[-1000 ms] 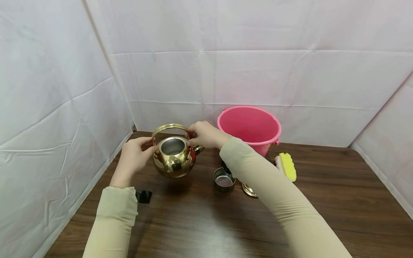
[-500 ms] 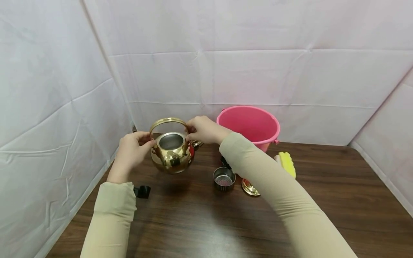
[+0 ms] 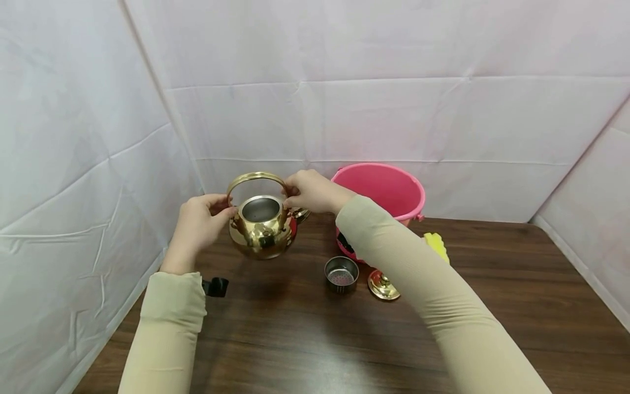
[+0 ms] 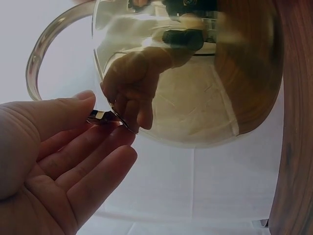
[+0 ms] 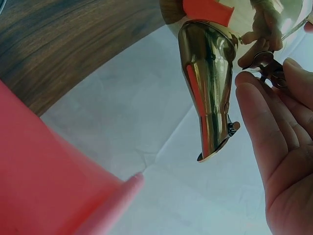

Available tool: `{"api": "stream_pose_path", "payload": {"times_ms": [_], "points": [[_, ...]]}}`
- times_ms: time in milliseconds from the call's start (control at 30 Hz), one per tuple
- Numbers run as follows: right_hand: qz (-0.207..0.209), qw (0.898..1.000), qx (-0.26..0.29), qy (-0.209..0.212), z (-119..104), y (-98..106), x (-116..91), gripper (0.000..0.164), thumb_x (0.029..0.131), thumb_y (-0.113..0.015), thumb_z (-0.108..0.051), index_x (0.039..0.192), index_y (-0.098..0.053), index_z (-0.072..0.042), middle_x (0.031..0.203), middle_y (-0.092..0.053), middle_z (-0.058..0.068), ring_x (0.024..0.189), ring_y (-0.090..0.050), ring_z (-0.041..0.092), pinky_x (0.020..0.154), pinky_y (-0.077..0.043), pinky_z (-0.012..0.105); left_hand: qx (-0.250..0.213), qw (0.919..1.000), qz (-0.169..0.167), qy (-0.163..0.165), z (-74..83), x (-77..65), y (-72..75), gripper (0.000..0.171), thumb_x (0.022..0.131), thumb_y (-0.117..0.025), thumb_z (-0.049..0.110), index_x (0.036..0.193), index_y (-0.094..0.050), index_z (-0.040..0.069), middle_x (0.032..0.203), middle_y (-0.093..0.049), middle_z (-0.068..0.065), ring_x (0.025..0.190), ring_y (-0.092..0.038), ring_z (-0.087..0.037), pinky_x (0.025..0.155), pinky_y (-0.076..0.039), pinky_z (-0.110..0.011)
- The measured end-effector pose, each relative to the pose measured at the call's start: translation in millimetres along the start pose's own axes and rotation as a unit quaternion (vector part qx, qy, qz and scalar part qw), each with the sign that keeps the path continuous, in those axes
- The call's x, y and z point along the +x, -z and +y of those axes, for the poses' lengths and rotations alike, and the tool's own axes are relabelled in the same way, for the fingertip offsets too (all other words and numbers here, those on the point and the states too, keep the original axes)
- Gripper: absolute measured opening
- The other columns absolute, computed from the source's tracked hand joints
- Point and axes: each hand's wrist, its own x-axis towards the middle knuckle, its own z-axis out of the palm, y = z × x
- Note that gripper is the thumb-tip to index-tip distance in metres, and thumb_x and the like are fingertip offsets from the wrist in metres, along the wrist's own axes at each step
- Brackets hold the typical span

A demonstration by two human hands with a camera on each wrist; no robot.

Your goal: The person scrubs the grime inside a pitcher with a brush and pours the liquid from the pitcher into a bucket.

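Observation:
A shiny gold kettle [image 3: 262, 239] hangs over the table in the head view, lidless, its round mouth showing a grey inside. My left hand [image 3: 198, 223] pinches the left foot of its arched handle [image 3: 253, 176]. On the opposite side my right hand [image 3: 316, 191] pinches the handle's right foot. In the left wrist view thumb and fingertips meet at a small metal lug [image 4: 101, 116] beside the kettle body. The right wrist view has the spout [image 5: 209, 81] pointing away from the body, close to the right fingers.
A pink bucket [image 3: 417, 213] stands behind the right forearm. Before it on the wooden table [image 3: 295, 339] sit a metal strainer cup [image 3: 342, 274] and a gold lid [image 3: 381, 285], partly covered by the sleeve. A yellow sponge [image 3: 436, 245] lies farther right. White sheeting [image 3: 384, 120] surrounds the table.
Both hands have raised the kettle a little and shifted it slightly left. More of the gold lid shows beside the right sleeve. The grips look the same.

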Motion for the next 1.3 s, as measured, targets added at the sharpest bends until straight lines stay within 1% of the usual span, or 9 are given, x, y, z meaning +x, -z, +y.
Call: {"api": "stream_pose_path", "payload": {"times_ms": [133,333,533,633,767,1000,1167,1300], "points": [[0.001,1.0,-0.002,-0.001,-0.6,4.1,-0.1,0.013,0.086,-0.07,-0.018,0.093,-0.067,-0.006,0.089,-0.071,0.004,0.086,-0.064,0.013,0.081,-0.051,0.027,0.006,1.0,-0.001,0.0,2.5,3.4,2.3,0.031,0.091,-0.063,0.016,0.116,-0.065,-0.002,0.107,-0.069,-0.019,0.096,-0.066,-0.032,0.083,-0.052,-0.045],[0.002,1.0,-0.009,0.0,0.5,11.4,-1.0,0.016,0.087,-0.069,-0.017,0.096,-0.068,-0.005,0.092,-0.071,0.006,0.088,-0.065,0.015,0.082,-0.051,0.029,0.009,0.9999,0.004,-0.01,6.8,8.8,3.2,0.028,0.09,-0.063,0.016,0.113,-0.067,0.0,0.105,-0.07,-0.017,0.094,-0.067,-0.031,0.084,-0.051,-0.044],[0.003,1.0,0.014,-0.011,1.9,21.6,-4.0,0.018,0.087,-0.068,-0.016,0.099,-0.068,-0.003,0.096,-0.072,0.008,0.09,-0.066,0.016,0.082,-0.053,0.029,0.002,0.9999,0.004,-0.015,13.8,16.5,3.3,0.027,0.09,-0.063,0.015,0.112,-0.068,0.0,0.103,-0.071,-0.017,0.093,-0.067,-0.03,0.082,-0.052,-0.043],[0.009,1.0,0.016,-0.016,3.7,26.2,-5.1,0.019,0.087,-0.069,-0.017,0.101,-0.068,-0.003,0.097,-0.072,0.008,0.091,-0.067,0.016,0.082,-0.053,0.029,0.003,0.9998,0.003,-0.02,17.0,20.4,3.0,0.028,0.09,-0.063,0.015,0.113,-0.067,0.0,0.104,-0.071,-0.018,0.093,-0.067,-0.03,0.082,-0.052,-0.043],[0.012,1.0,0.016,-0.02,5.4,31.6,-7.7,0.02,0.087,-0.069,-0.017,0.102,-0.068,-0.003,0.098,-0.072,0.008,0.093,-0.067,0.016,0.083,-0.053,0.029,0.0,0.9997,-0.002,-0.024,20.8,25.3,2.2,0.029,0.09,-0.063,0.015,0.114,-0.066,-0.001,0.105,-0.07,-0.018,0.094,-0.067,-0.03,0.082,-0.052,-0.042],[0.015,0.999,0.018,-0.026,6.2,41.4,-14.2,0.019,0.087,-0.068,-0.016,0.101,-0.067,-0.003,0.099,-0.071,0.01,0.095,-0.067,0.018,0.084,-0.053,0.03,-0.003,0.9996,-0.008,-0.027,29.1,32.9,1.1,0.027,0.091,-0.063,0.016,0.112,-0.067,0.001,0.105,-0.07,-0.016,0.093,-0.067,-0.029,0.083,-0.051,-0.042],[0.025,0.999,0.016,-0.029,8.2,50.2,-18.9,0.019,0.087,-0.068,-0.014,0.101,-0.067,-0.001,0.1,-0.071,0.012,0.096,-0.067,0.02,0.085,-0.053,0.03,-0.008,0.9994,-0.016,-0.028,37.0,39.4,0.6,0.026,0.091,-0.063,0.017,0.112,-0.067,0.002,0.106,-0.07,-0.015,0.097,-0.067,-0.029,0.085,-0.051,-0.043],[0.032,0.999,0.01,-0.032,10.0,57.5,-24.7,0.017,0.087,-0.068,-0.014,0.099,-0.067,-0.001,0.099,-0.071,0.013,0.095,-0.067,0.021,0.085,-0.053,0.031,-0.01,0.999,-0.016,-0.04,43.2,44.2,-1.8,0.027,0.091,-0.063,0.017,0.113,-0.067,0.002,0.107,-0.07,-0.015,0.097,-0.067,-0.029,0.085,-0.052,-0.043]]}}
